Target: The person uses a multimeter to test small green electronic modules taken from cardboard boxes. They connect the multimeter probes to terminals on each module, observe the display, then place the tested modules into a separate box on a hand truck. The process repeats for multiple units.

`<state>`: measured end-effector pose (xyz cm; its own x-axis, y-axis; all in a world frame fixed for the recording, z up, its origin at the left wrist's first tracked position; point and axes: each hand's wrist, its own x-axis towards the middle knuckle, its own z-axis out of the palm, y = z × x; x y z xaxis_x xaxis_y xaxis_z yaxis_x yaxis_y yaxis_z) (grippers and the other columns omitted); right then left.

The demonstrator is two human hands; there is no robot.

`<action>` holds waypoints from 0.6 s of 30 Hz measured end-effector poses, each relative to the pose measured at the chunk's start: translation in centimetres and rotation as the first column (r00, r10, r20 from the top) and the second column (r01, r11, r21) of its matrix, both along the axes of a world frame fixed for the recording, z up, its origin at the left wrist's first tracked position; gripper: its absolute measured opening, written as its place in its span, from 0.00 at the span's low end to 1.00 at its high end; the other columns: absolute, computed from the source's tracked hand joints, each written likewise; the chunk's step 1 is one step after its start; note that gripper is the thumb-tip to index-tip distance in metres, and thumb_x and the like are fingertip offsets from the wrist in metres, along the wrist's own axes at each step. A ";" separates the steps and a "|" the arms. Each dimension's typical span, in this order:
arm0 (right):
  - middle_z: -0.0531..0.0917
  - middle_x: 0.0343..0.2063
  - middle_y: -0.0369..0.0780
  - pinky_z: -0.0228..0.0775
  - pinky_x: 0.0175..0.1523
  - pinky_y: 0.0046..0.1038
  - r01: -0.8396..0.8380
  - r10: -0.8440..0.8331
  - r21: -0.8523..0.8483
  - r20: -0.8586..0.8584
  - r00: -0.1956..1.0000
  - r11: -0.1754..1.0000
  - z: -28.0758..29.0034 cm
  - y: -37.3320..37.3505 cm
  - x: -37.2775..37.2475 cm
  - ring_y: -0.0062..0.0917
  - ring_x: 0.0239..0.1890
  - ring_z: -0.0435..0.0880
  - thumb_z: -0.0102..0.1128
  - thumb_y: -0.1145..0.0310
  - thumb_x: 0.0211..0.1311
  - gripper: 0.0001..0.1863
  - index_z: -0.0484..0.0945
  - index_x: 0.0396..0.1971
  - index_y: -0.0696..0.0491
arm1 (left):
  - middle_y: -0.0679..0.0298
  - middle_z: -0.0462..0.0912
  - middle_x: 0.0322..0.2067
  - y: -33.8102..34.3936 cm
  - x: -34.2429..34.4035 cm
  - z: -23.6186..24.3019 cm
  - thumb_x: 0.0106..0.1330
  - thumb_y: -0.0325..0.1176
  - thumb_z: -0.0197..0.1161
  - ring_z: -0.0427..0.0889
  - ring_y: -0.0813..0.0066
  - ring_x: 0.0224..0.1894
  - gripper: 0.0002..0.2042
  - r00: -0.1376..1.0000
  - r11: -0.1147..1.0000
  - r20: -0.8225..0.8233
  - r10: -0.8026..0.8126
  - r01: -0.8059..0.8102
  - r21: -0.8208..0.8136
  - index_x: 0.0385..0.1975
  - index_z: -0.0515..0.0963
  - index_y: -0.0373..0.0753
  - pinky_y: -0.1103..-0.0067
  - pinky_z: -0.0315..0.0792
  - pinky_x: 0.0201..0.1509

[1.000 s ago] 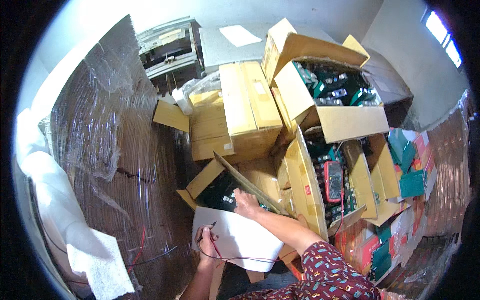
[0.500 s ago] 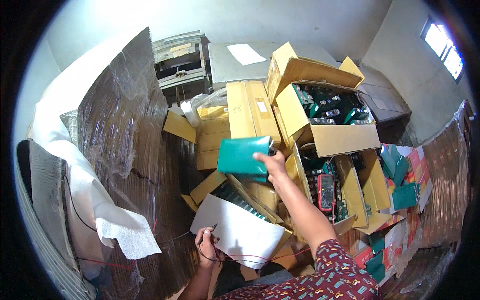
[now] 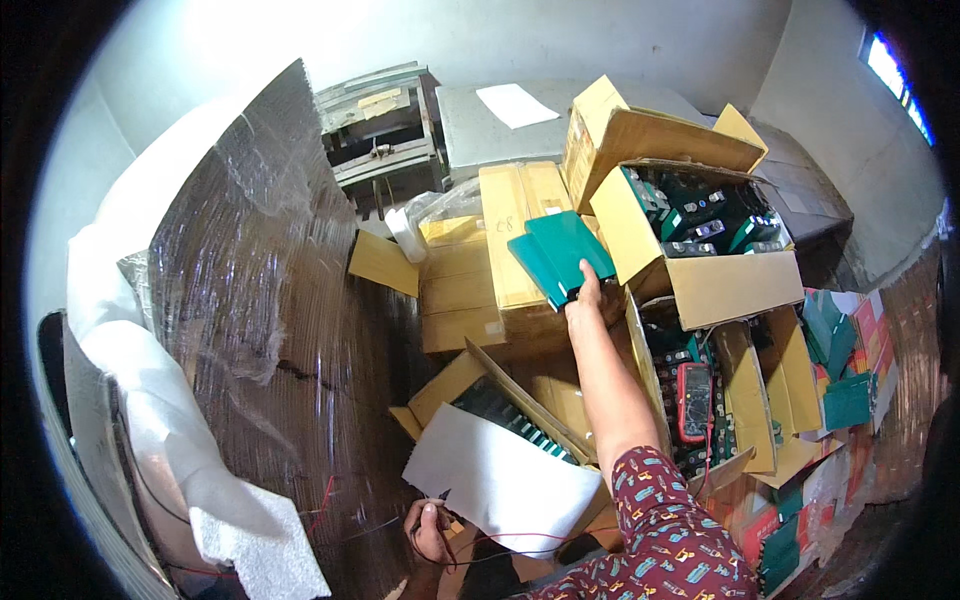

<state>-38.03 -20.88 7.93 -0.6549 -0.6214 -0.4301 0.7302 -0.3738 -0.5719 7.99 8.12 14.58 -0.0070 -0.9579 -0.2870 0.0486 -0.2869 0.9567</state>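
My right hand reaches out over a closed cardboard box, gripping flat green battery cells. Two overlap there; whether the lower one is held or rests on the box, I cannot tell. Low in the view, my left hand is closed around a dark-tipped multimeter probe, with red and black leads trailing to the right. A white sheet lies beside it, partly covering an open box of cells. On cells in another open box sits a red multimeter.
An upper open carton at the right holds several green cells. More green cells lie on red and white packaging farther right. Plastic-wrapped stacks rise at the left, beside a white foam roll. A grey table stands behind.
My right hand has moved farther forward with the green cell, over the closed box. The cell has turned, and a second one now shows. My left hand still holds the probe.
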 end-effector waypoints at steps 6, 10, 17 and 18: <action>0.76 0.64 0.46 0.77 0.54 0.61 -0.073 0.067 0.105 0.065 0.996 0.992 0.7 -3.1 0.4 0.49 0.60 0.78 0.72 0.51 0.61 0.39 0.68 0.68 0.54 | 0.64 0.74 0.21 -0.1 0.4 -1.1 0.77 0.40 0.55 0.75 0.75 0.25 0.15 0.999 0.999 0.037 -0.012 0.010 0.042 0.40 0.78 0.32 0.74 0.74 0.35; 0.80 0.59 0.46 0.78 0.58 0.51 0.009 -0.012 -0.059 -0.049 0.999 0.998 -0.5 -2.7 -5.2 0.43 0.56 0.82 0.70 0.54 0.63 0.34 0.72 0.65 0.54 | 0.64 0.75 0.22 -0.3 -1.3 -1.5 0.78 0.41 0.55 0.74 0.76 0.25 0.16 0.994 0.995 -0.048 -0.094 0.095 0.026 0.41 0.79 0.32 0.75 0.73 0.34; 0.68 0.70 0.44 0.52 0.71 0.68 -0.123 0.152 0.267 -0.091 0.984 0.956 2.4 1.8 -3.5 0.44 0.72 0.65 0.73 0.50 0.57 0.45 0.63 0.73 0.48 | 0.70 0.74 0.26 -0.4 -1.6 -0.9 0.79 0.40 0.55 0.70 0.81 0.29 0.14 0.992 0.992 0.022 -0.122 0.121 0.046 0.41 0.80 0.35 0.78 0.66 0.36; 0.66 0.72 0.43 0.46 0.75 0.67 -0.137 0.172 0.266 -0.112 0.979 0.954 3.1 2.4 -2.9 0.43 0.73 0.63 0.74 0.53 0.58 0.45 0.63 0.73 0.49 | 0.69 0.73 0.25 -1.0 -2.4 1.3 0.79 0.39 0.53 0.70 0.80 0.29 0.14 0.990 0.988 0.032 -0.137 0.134 0.077 0.42 0.79 0.34 0.78 0.68 0.37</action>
